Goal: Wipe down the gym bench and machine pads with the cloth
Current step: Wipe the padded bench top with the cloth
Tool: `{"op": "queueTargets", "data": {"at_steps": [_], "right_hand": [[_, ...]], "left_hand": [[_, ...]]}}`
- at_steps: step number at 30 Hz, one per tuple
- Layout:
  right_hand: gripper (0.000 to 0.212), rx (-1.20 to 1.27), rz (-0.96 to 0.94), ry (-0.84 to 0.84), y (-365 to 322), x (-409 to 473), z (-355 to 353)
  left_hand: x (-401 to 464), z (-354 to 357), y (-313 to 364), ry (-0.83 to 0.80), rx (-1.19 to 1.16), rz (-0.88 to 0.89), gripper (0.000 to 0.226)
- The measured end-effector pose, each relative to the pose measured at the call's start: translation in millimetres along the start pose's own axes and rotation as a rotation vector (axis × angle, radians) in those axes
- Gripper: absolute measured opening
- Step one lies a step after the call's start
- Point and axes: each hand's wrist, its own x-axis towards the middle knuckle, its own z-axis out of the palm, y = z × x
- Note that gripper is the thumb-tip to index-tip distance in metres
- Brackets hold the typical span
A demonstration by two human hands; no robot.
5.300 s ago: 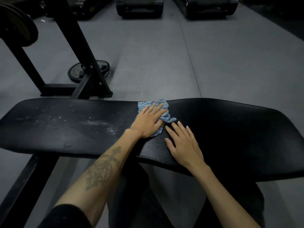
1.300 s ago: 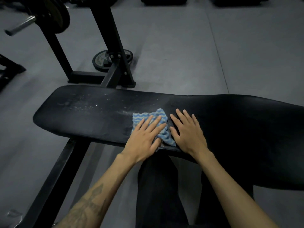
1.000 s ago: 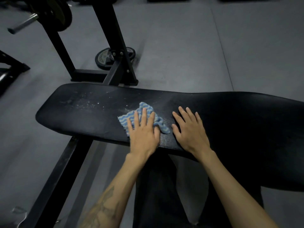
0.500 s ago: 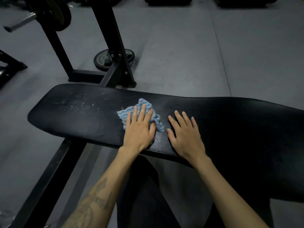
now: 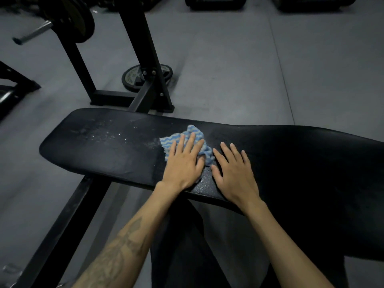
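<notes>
The left hand (image 5: pixel 182 163) hides much of the cloth (image 5: pixel 194 133). The tabletop (image 5: pixel 104 150) runs off the frame's right edge. At upper left, the barbell (image 5: pixel 31 35) and its plate (image 5: pixel 81 21) are blurred and cut by the top edge.

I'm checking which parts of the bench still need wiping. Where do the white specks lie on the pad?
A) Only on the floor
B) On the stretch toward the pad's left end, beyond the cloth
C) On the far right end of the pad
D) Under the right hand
B: the white specks dot the bench pad left of the blue cloth pressed flat under the left hand, while the pad by the right hand looks dark.
</notes>
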Motion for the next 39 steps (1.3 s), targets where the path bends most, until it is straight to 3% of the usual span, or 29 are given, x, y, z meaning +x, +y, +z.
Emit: {"op": "queueTargets", "data": {"at_steps": [5,11,17,19,22,25,27,31,33,37,39], "right_hand": [[0.066,0.003,-0.01,-0.019,2.5,-0.2,-0.7],[0.064,0.002,0.0,0.0,2.0,0.7,2.1],[0.06,0.013,-0.001,0.001,3.1,2.1,1.9],[0.062,0.017,-0.002,0.005,3.8,2.3,2.6],[0.062,0.009,-0.001,0.017,3.2,2.1,3.5],[0.062,0.013,0.005,0.01,3.4,2.5,4.6],[0.061,0.019,0.003,0.014,3.3,2.0,4.8],[0.055,0.038,-0.005,0.031,4.3,1.8,3.5],[0.056,0.039,-0.005,0.026,4.6,2.0,3.6],[0.061,0.03,0.008,0.025,4.5,2.6,4.8],[0.06,0.036,0.011,0.028,4.3,2.6,4.8]], "left_hand": [[-9.5,-1.3,-18.4,-0.016,-0.002,0.228,0.068],[19.3,-5.8,-20.7,0.037,-0.017,-0.162,0.086],[8.3,0.7,-3.4,-0.032,0.001,0.205,0.07],[14.7,-1.2,-15.0,-0.033,-0.006,0.246,0.068],[32.5,-3.9,-22.9,0.015,-0.019,0.057,0.075],[44.4,-1.1,-4.3,0.027,-0.017,-0.142,0.067],[41.7,0.4,8.2,-0.006,0.004,-0.072,0.068],[34.5,-2.5,-3.7,-0.045,0.011,0.264,0.07],[44.9,-6.2,-16.2,-0.059,0.027,0.306,0.072],[71.2,-2.1,-11.2,0.023,-0.005,-0.037,0.065],[72.6,3.9,7.2,0.037,0.002,-0.107,0.057]]}}
